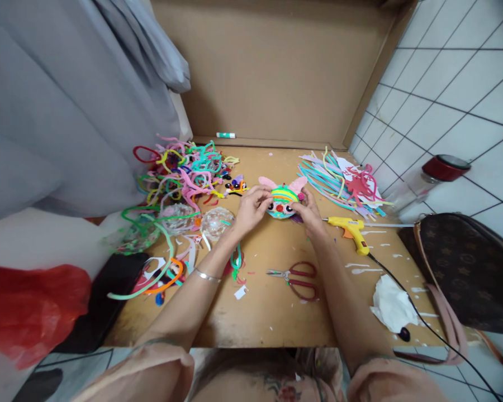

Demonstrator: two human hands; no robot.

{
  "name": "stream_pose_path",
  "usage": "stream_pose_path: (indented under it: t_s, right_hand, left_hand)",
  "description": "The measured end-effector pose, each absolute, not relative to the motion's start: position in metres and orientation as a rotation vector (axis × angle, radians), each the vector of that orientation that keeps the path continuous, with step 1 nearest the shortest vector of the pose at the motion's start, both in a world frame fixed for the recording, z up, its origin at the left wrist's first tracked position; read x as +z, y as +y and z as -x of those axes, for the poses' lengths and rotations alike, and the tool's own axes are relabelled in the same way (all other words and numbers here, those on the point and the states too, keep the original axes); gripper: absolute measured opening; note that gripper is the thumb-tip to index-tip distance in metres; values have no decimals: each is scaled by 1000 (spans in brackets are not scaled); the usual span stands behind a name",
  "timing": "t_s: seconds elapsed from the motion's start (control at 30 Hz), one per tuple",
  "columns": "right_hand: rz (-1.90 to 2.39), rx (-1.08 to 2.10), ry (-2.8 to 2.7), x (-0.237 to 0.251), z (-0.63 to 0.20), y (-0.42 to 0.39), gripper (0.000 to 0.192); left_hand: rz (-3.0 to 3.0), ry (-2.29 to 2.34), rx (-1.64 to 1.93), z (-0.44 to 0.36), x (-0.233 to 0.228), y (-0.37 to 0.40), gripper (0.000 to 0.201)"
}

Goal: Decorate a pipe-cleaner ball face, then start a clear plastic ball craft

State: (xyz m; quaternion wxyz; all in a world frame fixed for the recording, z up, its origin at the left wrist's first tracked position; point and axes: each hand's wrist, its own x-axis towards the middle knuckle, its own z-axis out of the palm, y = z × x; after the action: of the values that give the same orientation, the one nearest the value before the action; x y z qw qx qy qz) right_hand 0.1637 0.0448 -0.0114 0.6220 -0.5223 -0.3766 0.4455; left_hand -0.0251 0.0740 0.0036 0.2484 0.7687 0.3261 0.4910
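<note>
Between my two hands, over the middle of the table, is a small craft animal face (pixel 284 195) made of bright striped pipe cleaners. It has two pink ears, googly eyes and a red nose. My left hand (pixel 255 207) pinches its left edge with thumb and fingers. My right hand (pixel 309 212) grips its right side, thumb on the front near an eye. A small pink piece shows by the right fingers. Nearer my body lie red-handled scissors (pixel 300 281), blades apart. Right of my right hand rests a yellow hot glue gun (pixel 350 230).
Tangled pipe cleaners (pixel 188 173) and clear plastic balls (pixel 218 223) cover the left side. Straight pipe cleaners (pixel 327 178) lie at the back right. A glue stick (pixel 226 135), crumpled tissue (pixel 392 304), brown handbag (pixel 465 268), red-lidded bottle (pixel 446 167) and black cord (pixel 402 287) surround the workspace.
</note>
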Motion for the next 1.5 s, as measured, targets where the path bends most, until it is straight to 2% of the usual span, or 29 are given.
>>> stream_pose_path:
  t_s: [0.37, 1.03, 1.5]
  right_hand:
    - [1195, 1043, -867, -15, -166, 48, 92]
    - [1228, 1003, -924, -16, -161, 46, 85]
    - [1238, 996, -847, -10, -159, 44, 85]
  left_hand:
    - [-2175, 973, 1375, 19, -1, 71, 12]
    - [-1975, 1140, 1388, 2, 1, 68, 12]
    - [-1539, 1061, 1401, -1, -7, 83, 10]
